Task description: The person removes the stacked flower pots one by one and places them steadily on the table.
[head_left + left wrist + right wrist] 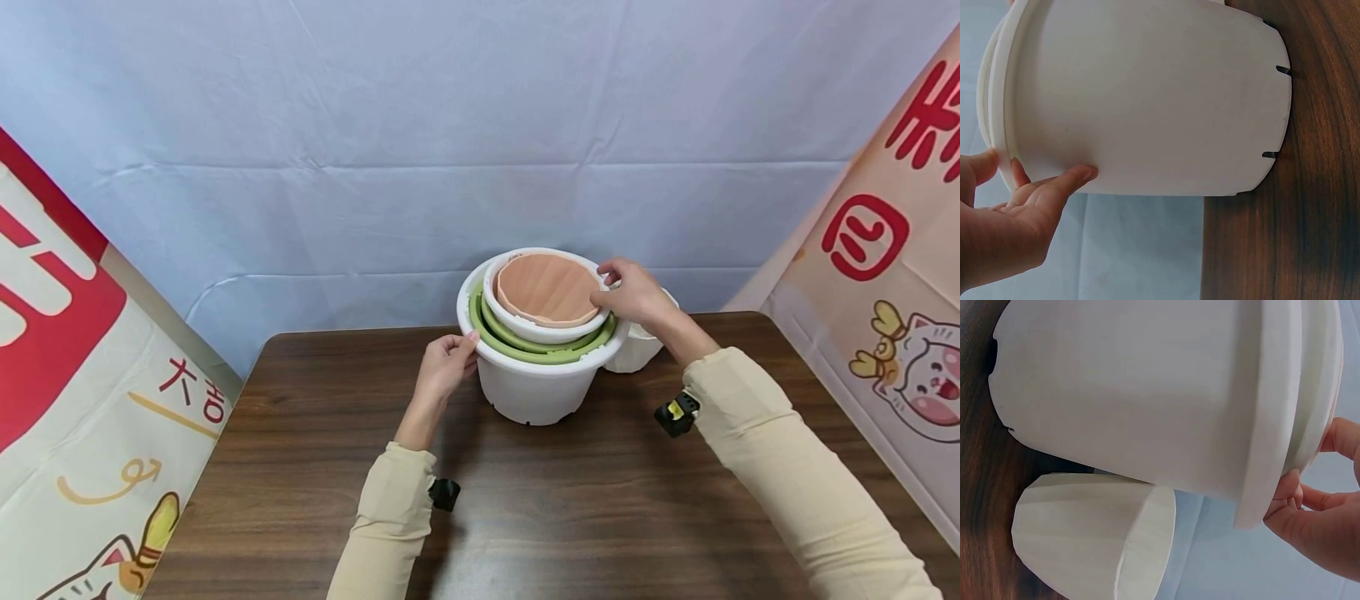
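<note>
A large white plastic flowerpot (536,390) stands upright on the table. Nested inside it are green pots (551,354), a smaller white pot (536,332) and, innermost, a terracotta-coloured pot (549,287) with a wavy rim. My left hand (442,365) pinches the large pot's rim at its left side, thumb on top; in the left wrist view, a fingertip (1088,173) touches the outer wall. My right hand (636,293) pinches the smaller white pot's rim on the right, other fingers (1288,487) tucked beneath that rim. The lower parts of the nested pots are hidden.
A small white faceted pot (1079,531) stands just right of the large one, partly behind my right hand. The brown wooden table (300,467) has its back edge close behind the pots. A pale blue cloth (375,167) hangs behind, with printed cloths at both sides.
</note>
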The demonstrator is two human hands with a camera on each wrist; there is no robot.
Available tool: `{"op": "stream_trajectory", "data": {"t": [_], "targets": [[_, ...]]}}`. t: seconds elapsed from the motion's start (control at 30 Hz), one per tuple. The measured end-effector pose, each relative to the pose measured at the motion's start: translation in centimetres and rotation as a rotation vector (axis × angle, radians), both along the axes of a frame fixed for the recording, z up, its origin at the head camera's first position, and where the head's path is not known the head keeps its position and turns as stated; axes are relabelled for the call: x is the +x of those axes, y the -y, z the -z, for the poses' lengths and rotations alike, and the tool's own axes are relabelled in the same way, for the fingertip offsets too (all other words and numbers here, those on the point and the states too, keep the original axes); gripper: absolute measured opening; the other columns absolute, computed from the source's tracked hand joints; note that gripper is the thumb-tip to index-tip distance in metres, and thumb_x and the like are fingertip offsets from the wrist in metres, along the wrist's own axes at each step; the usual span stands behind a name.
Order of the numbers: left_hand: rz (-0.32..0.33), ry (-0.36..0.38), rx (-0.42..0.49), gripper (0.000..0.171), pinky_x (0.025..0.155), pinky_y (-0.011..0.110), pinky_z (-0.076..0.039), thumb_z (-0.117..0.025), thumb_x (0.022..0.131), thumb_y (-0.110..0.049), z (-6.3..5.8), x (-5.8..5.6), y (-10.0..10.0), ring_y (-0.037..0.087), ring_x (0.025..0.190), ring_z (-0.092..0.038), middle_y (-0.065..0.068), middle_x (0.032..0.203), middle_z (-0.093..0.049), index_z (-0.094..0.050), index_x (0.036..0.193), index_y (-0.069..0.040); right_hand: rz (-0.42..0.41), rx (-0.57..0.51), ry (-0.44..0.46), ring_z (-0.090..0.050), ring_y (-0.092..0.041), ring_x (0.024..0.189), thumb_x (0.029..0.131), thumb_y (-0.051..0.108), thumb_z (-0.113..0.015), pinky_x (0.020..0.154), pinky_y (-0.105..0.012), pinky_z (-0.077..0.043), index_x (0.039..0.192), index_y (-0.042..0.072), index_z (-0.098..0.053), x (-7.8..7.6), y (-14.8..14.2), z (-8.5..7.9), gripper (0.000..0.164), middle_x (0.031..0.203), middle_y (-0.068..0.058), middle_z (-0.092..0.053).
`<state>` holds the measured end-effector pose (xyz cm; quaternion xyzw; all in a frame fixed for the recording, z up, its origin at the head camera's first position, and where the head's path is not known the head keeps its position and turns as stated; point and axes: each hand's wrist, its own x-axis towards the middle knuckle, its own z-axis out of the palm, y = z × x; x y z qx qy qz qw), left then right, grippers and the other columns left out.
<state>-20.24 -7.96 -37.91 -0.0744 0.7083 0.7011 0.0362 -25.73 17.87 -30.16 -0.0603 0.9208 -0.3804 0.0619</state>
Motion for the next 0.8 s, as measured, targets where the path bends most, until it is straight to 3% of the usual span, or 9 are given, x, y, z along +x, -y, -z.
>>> {"op": "stream_trajectory", "data": {"t": [0.6, 0.8], "targets": [[0.001, 0.010, 0.000, 0.031, 0.087, 0.039, -0.047, -0.055, 0.093, -0.021, 0.14, 0.00, -0.03, 0.029, 0.105, -0.057, 0.024, 0.108, -0.061, -0.056, 0.101, 0.009, -0.019, -0.034, 0.054, -0.043, -0.031, 0.098, 0.084, 0.010, -0.051, 0.075, -0.034, -0.044, 0.127, -0.008, -0.043, -0.16, -0.27, 0.04, 0.047, 0.119, -0.023, -0.040], [-0.004, 0.016, -0.004, 0.030, 0.086, 0.038, -0.048, -0.055, 0.093, -0.021, -0.04, 0.08, -0.14, 0.026, 0.102, -0.059, 0.022, 0.102, -0.062, -0.056, 0.099, 0.008, -0.019, -0.024, 0.024, -0.043, -0.029, 0.092, 0.082, 0.009, -0.052, 0.070, -0.031, -0.042, 0.124, -0.009, -0.046, -0.07, -0.29, -0.06, 0.045, 0.109, -0.020, -0.044]]}}
